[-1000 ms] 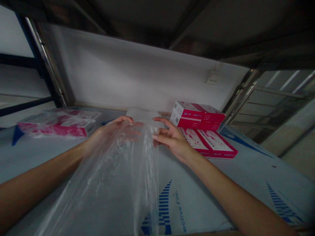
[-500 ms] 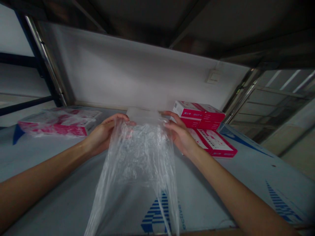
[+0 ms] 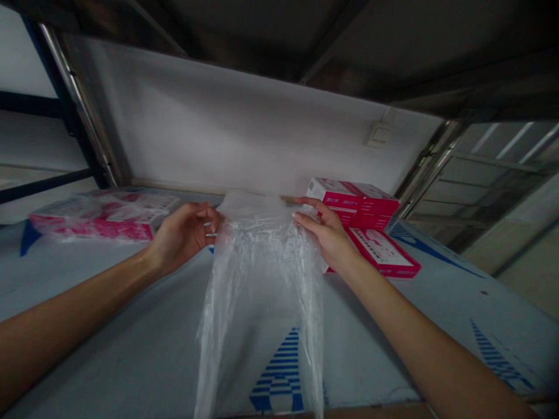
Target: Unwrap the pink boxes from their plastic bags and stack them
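Observation:
A clear, crinkled plastic bag (image 3: 262,233) hangs in front of me, its long loose sides trailing toward the near edge. My right hand (image 3: 325,230) pinches its upper right edge between thumb and fingers. At the upper left edge, my left hand (image 3: 186,233) is loosely curled with the fingers apart, its tips beside the plastic; whether they touch it is hard to tell. Behind my right hand is a stack of pink-and-white boxes (image 3: 358,201), with another such box (image 3: 384,253) lying flat in front.
Pink boxes wrapped in clear plastic (image 3: 100,218) lie on the left of the pale blue-printed tabletop (image 3: 144,331). A dark shelf (image 3: 262,35) spans overhead. Metal posts (image 3: 82,110) stand at the left, and a wall switch (image 3: 379,135) is at the back.
My left fingers have drawn leftward out of the plastic. The bag's left side has swung to the right, while my right hand keeps its pinch and has shifted slightly right.

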A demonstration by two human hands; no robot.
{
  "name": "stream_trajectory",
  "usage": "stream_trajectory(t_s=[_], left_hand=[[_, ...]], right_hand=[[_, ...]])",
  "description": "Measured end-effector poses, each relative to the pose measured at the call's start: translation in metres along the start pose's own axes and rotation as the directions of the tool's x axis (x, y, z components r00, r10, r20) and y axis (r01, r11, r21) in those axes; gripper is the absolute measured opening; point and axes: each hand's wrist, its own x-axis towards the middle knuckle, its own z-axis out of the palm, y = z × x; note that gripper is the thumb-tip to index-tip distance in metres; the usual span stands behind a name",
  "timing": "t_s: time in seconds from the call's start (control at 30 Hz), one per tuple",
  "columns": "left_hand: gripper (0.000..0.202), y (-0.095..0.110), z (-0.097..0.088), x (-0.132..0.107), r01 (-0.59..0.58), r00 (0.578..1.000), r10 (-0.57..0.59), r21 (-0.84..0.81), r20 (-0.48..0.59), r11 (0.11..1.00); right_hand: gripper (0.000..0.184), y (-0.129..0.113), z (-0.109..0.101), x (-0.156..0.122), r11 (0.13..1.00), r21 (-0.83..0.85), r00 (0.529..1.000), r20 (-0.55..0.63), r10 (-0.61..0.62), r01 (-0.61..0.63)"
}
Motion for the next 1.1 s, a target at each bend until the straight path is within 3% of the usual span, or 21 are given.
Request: stream_trajectory(t_s=[0.07, 0.1, 0.2, 0.27, 0.4, 0.53, 0.63, 0.7, 0.77, 0.8, 0.9, 0.97, 1.03, 1.1], left_hand=[[0.013, -0.004, 0.000, 0.000, -0.052, 0.995, 0.062, 0.114, -0.079, 0.992], [0.017, -0.005, 0.001, 0.000, -0.068, 0.992, 0.084, 0.165, -0.092, 0.984], [0.060, -0.009, 0.005, -0.001, -0.075, 0.994, 0.093, 0.273, -0.053, 0.959], [0.068, -0.010, 0.008, -0.002, -0.094, 0.993, 0.114, 0.329, -0.041, 0.940], [0.019, -0.012, 0.006, 0.001, -0.182, 0.959, 0.258, 0.447, -0.114, 0.876], [0.010, -0.014, 0.000, 0.006, -0.158, 0.917, 0.309, 0.482, -0.251, 0.862], [0.026, -0.012, 0.001, 0.004, -0.113, 0.935, 0.218, 0.348, -0.279, 0.931], [0.049, -0.010, 0.003, 0.001, -0.072, 0.973, 0.137, 0.315, -0.188, 0.946], [0.073, -0.007, 0.004, -0.001, -0.074, 0.988, 0.118, 0.365, -0.101, 0.928], [0.076, -0.006, 0.004, 0.000, -0.078, 0.989, 0.121, 0.395, -0.086, 0.916], [0.048, 0.004, 0.004, 0.019, -0.071, 0.972, 0.152, 0.391, -0.180, 0.918], [0.034, 0.018, 0.005, 0.042, -0.113, 0.931, 0.215, 0.327, -0.296, 0.938], [0.028, 0.037, 0.005, 0.068, -0.164, 0.902, 0.263, 0.293, -0.342, 0.942], [0.035, 0.055, 0.002, 0.091, -0.116, 0.923, 0.243, 0.388, -0.297, 0.914]], right_hand=[[0.039, 0.001, -0.003, 0.002, 0.999, -0.004, 0.999, -0.035, -0.038, 0.038], [0.039, 0.002, -0.005, 0.003, 0.999, -0.009, 0.998, -0.043, -0.049, 0.049], [0.040, 0.004, -0.006, 0.004, 0.997, -0.023, 0.996, -0.053, -0.078, 0.077], [0.041, 0.004, -0.006, 0.004, 0.996, -0.033, 0.994, -0.069, -0.080, 0.078], [0.050, 0.002, -0.006, 0.004, 0.999, -0.022, 0.994, -0.099, -0.043, 0.041], [0.067, 0.000, -0.004, 0.000, 0.991, 0.044, 0.986, 0.115, 0.120, -0.126], [0.077, 0.001, -0.002, -0.005, 0.984, -0.002, 0.960, 0.219, 0.172, -0.175], [0.075, 0.003, -0.001, -0.007, 0.994, -0.007, 0.977, 0.184, 0.107, -0.108], [0.068, 0.002, -0.001, -0.006, 1.000, -0.012, 0.992, 0.123, 0.015, -0.013], [0.063, 0.001, -0.001, -0.005, 0.999, -0.027, 0.994, 0.101, -0.027, 0.030], [0.036, -0.008, 0.000, 0.010, 0.986, -0.103, 0.990, 0.051, -0.129, 0.133], [0.024, -0.017, 0.002, 0.029, 0.973, -0.156, 0.986, 0.004, -0.169, 0.167], [0.025, -0.026, 0.005, 0.054, 0.967, -0.207, 0.986, -0.043, -0.160, 0.147], [0.028, -0.030, 0.009, 0.078, 0.955, -0.292, 0.996, -0.046, -0.073, 0.057]])
